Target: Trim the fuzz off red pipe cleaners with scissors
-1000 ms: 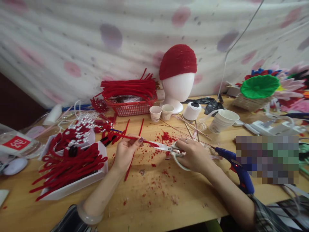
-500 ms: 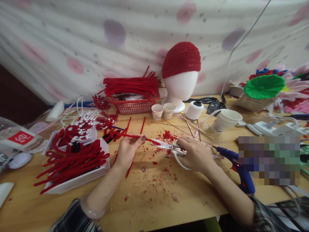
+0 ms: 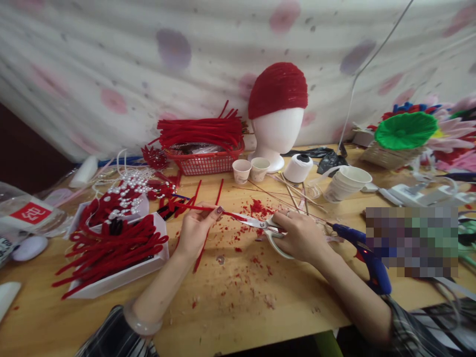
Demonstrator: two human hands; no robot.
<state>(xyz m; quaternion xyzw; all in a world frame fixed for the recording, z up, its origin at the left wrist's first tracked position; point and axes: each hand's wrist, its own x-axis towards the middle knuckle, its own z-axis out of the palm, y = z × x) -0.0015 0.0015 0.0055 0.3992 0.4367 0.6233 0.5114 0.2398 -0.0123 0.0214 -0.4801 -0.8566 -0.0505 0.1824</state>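
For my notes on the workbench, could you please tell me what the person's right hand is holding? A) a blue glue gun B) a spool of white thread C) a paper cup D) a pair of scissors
D: the right hand grips the scissors, whose blades meet the red pipe cleaner pinched in the left hand; the glue gun lies on the table beside it.

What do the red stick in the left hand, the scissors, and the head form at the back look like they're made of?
The red stick looks like a fuzzy pipe cleaner, probably fibre over wire: matte nap, red fluff scattered below. The scissors have shiny metal blades and pale, likely plastic, handles. The head form looks like smooth matte white foam or plastic; which one is unclear.
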